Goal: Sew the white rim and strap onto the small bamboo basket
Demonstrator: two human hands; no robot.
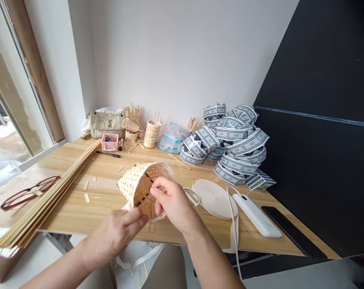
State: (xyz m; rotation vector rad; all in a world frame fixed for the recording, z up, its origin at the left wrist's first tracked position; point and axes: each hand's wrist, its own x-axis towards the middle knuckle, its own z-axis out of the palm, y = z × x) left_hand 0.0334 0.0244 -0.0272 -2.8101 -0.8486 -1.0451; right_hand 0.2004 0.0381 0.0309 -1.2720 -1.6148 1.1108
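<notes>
1. The table (106,176) is of light wood.
2. On its left lie red-framed glasses (29,192) and long, thin strips (54,186).
3. At the back stand a beige handbag (107,125) and a pink box (109,143).
4. On its right lie a flat cream coil (212,198) and a white power bank (256,215).

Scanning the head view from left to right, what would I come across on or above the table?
Red glasses, pink box, woven basket, flat beige coil, white power bank, long black bar.
</notes>
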